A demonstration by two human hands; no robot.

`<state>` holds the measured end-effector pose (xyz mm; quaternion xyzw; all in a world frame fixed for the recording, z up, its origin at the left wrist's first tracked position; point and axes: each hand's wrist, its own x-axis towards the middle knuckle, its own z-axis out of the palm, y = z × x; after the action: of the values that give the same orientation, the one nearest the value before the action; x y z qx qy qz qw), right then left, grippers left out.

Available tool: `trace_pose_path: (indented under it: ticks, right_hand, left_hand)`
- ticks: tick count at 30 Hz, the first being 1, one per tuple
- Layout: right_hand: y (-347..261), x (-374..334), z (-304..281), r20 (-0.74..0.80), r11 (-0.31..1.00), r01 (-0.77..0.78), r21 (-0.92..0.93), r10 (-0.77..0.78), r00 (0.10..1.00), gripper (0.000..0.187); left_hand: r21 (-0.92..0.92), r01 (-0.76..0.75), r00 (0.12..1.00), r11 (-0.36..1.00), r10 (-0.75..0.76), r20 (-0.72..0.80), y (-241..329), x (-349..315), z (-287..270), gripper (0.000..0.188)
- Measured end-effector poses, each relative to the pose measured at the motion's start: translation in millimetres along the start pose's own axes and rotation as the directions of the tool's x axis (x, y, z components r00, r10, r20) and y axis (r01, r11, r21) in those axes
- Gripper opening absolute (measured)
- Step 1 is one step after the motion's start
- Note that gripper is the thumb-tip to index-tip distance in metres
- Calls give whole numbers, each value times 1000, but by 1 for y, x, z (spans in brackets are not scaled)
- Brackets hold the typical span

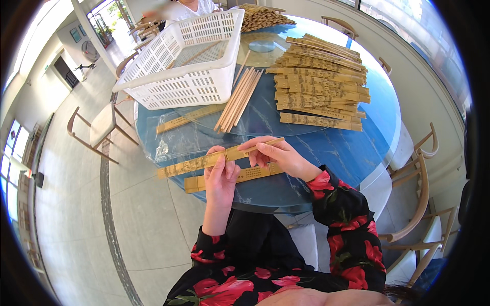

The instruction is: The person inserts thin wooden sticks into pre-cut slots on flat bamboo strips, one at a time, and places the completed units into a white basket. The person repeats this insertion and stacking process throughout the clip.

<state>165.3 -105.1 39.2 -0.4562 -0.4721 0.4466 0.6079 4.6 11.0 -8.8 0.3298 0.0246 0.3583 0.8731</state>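
I have my left hand (221,176) pinched shut on a long yellow strip (189,166), right of its middle, maybe to hold it straight. My right hand (278,157) pinches a thin pale stick (277,141) by the strip's right end. The strip slants between both hands, over another strip (252,173) on the blue surface (332,158). Loose sticks (241,102) lie near, probably for easy reach.

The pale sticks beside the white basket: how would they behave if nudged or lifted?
The pale sticks look slender, so each is probably light. They lie straight, suggesting they'd be stiff. Nudged, they might slide or roll apart, since no band shows around them.
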Motion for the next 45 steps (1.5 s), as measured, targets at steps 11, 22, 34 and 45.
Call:
trace_pose_path:
  ticks: [11,22,34,45]
  right_hand:
    - [-5,-1,-27,-30,931,45,361,-37,999,39]
    - [-21,-3,-87,-362,756,355,550,-168,917,37]
    - [-26,-6,-79,-251,742,335,581,-229,941,43]
    - [-14,-5,-50,-71,877,95,471,-70,995,53]
  left_hand:
    - [-33,-18,1000,999,18,11,0,0,4,21]
    - [-113,-331,933,937,307,-187,21,11,-30,60]
    - [193,-278,927,941,316,-202,31,20,-39,46]
    - [272,-269,926,924,326,-192,34,16,-35,35]
